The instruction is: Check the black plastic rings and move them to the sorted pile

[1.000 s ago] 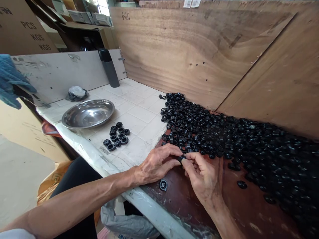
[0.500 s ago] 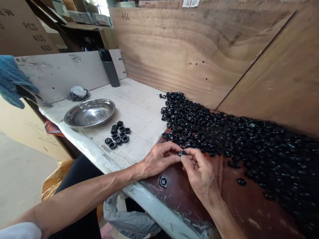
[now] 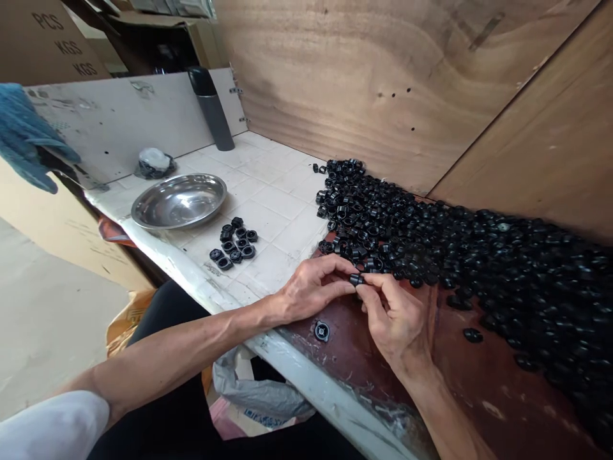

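- 2 hands, both gripping: L hand [image 3: 316, 287] & R hand [image 3: 393, 313] pinch 1 small blk part [image 3: 356, 279] btwn thumb & fingertips, just above brn sheet [image 3: 460, 396], at near edge of pile.
- 1 pile [image 3: 412, 236] of blk pcs, too many to count; glossy plastic-looking, rings & rounded caps mixed.
- 1 loose pc [image 3: 322, 331] on brn sheet near L hand: round, side tabs, paler centre.
- Approx. 11 blk pcs in small grp [image 3: 235, 245] on wht tile-patterned surface [image 3: 272, 204], L of pile; chunky, ring-like.
- 1 bowl [image 3: 186, 203], shiny metal, round, wide rim, near grp.
- 1 bottle [image 3: 215, 115], gry cylinder, blk top, upright.
- 1 cloth [image 3: 31, 134], blu, fuzzy.
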A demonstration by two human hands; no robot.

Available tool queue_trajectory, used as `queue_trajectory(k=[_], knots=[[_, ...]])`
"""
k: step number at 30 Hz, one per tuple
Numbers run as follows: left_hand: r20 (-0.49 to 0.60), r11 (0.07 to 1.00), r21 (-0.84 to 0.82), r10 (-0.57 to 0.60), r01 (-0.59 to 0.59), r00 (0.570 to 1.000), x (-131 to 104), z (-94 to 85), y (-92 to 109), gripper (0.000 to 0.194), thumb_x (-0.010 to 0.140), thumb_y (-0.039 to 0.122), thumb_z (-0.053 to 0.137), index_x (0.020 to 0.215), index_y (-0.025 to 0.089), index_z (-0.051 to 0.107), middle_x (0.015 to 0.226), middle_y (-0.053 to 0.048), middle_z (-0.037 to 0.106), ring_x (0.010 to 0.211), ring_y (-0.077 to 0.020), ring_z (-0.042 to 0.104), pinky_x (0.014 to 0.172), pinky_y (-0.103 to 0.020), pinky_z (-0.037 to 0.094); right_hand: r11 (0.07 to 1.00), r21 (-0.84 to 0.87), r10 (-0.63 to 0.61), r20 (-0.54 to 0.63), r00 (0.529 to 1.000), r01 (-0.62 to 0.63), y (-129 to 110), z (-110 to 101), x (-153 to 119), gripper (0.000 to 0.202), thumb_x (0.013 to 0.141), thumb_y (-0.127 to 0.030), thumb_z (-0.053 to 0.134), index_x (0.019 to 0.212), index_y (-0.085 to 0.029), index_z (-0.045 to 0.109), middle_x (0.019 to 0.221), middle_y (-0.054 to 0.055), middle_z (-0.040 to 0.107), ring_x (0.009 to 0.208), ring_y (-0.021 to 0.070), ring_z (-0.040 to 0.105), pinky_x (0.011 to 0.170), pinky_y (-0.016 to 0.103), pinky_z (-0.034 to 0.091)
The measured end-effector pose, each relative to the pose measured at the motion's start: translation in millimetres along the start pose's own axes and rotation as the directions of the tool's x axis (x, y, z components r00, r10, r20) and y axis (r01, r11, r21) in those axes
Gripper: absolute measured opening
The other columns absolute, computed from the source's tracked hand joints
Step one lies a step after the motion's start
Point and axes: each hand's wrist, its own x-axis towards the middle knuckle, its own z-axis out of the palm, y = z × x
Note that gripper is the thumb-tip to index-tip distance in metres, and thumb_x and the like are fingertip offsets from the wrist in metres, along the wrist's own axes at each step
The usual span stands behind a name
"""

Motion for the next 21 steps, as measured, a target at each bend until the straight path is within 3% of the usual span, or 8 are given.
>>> queue_trajectory(k=[2, 4, 8, 10, 13, 15, 19, 21], knots=[[-0.011, 0.978, 0.162, 0.131, -0.127, 0.991, -0.8, -1.1, -1.5, 0.017, 0.092, 0.026, 0.069, 0.107, 0.017, 0.07, 0.111, -0.011, 0.074, 0.11, -0.0226, 0.07, 0.099, -0.041, 0.059, 0.966, 0.15, 0.197, 0.097, 0.976, -0.21, -0.7, 1.5, 0.7, 0.025, 0.093, -0.043, 0.062, 0.085, -0.02, 0.067, 0.062, 0.0, 0.066, 0.049, 0.0153, 0.06, 0.049, 0.027, 0.051], [-0.015, 0.984, 0.147, 0.102, -0.098, 0.995, -0.8, -1.1, -1.9, 0.019, 0.092, 0.027, 0.069, 0.107, 0.017, 0.07, 0.111, -0.011, 0.075, 0.109, -0.0226, 0.071, 0.099, -0.042, 0.059, 0.936, 0.199, 0.267, 0.141, 0.953, -0.292, -0.9, 1.8, 0.6, 0.027, 0.094, -0.045, 0.061, 0.085, -0.02, 0.065, 0.062, 0.001, 0.066, 0.05, 0.0155, 0.061, 0.048, 0.026, 0.051], [0.043, 0.958, -0.205, -0.194, 0.199, 0.98, 1.2, 0.4, 1.3, 0.026, 0.09, 0.031, 0.073, 0.109, 0.013, 0.068, 0.102, -0.01, 0.076, 0.093, -0.0218, 0.075, 0.089, -0.039, 0.062, 0.996, -0.056, -0.068, -0.037, 0.997, 0.066, 0.2, -0.3, -0.8, 0.021, 0.093, -0.037, 0.063, 0.1, -0.02, 0.072, 0.075, 0.005, 0.072, 0.063, 0.0185, 0.067, 0.067, 0.031, 0.057], [0.019, 0.977, -0.154, -0.146, 0.147, 0.989, 1.0, 0.0, 1.6, 0.025, 0.09, 0.03, 0.073, 0.108, 0.014, 0.069, 0.105, -0.01, 0.076, 0.096, -0.0226, 0.075, 0.09, -0.04, 0.062, 0.988, -0.09, -0.128, -0.049, 0.991, 0.123, 1.4, 0.5, -1.1, 0.02, 0.094, -0.036, 0.062, 0.098, -0.02, 0.072, 0.075, 0.005, 0.072, 0.063, 0.0183, 0.066, 0.068, 0.032, 0.056], [-0.034, 0.988, 0.135, 0.086, -0.081, 0.996, -0.7, -0.8, -0.8, 0.019, 0.09, 0.026, 0.072, 0.107, 0.016, 0.071, 0.111, -0.011, 0.074, 0.11, -0.024, 0.07, 0.099, -0.041, 0.057, 0.986, 0.104, 0.123, 0.05, 0.991, -0.128, 3.6, 4.1, -1.3, 0.023, 0.096, -0.041, 0.06, 0.093, -0.02, 0.067, 0.066, 0.001, 0.068, 0.052, 0.0161, 0.063, 0.053, 0.027, 0.053], [-0.042, 0.987, 0.15, 0.07, -0.063, 0.997, -0.9, -0.4, -1.5, 0.02, 0.09, 0.025, 0.072, 0.107, 0.016, 0.071, 0.111, -0.011, 0.074, 0.108, -0.0233, 0.071, 0.098, -0.04, 0.058, 0.958, 0.164, 0.22, 0.112, 0.969, -0.236, 4.9, 5.1, -1.7, 0.025, 0.097, -0.043, 0.058, 0.093, -0.02, 0.065, 0.065, 0.0, 0.067, 0.051, 0.0156, 0.063, 0.049, 0.026, 0.052], [0.009, 0.953, -0.2, -0.232, 0.23, 0.973, 0.7, 1.3, 2.8, 0.028, 0.087, 0.03, 0.076, 0.109, 0.014, 0.069, 0.103, -0.008, 0.076, 0.092, -0.0205, 0.075, 0.086, -0.036, 0.062, 0.997, -0.05, -0.061, 0.022, 0.998, 0.063, 6.4, 1.9, -2.8, 0.022, 0.097, -0.04, 0.058, 0.099, -0.02, 0.068, 0.076, 0.004, 0.072, 0.065, 0.0179, 0.068, 0.066, 0.029, 0.056], [0.003, 0.957, -0.19, -0.221, 0.217, 0.975, 0.2, 0.9, 3.4, 0.027, 0.087, 0.03, 0.076, 0.108, 0.014, 0.069, 0.105, -0.008, 0.076, 0.093, -0.0208, 0.075, 0.087, -0.036, 0.062, 0.99, -0.082, -0.112, 0.01, 0.994, 0.113, 6.8, 1.7, -2.9, 0.021, 0.097, -0.038, 0.057, 0.097, -0.021, 0.068, 0.075, 0.004, 0.072, 0.064, 0.0177, 0.067, 0.067, 0.029, 0.056]])
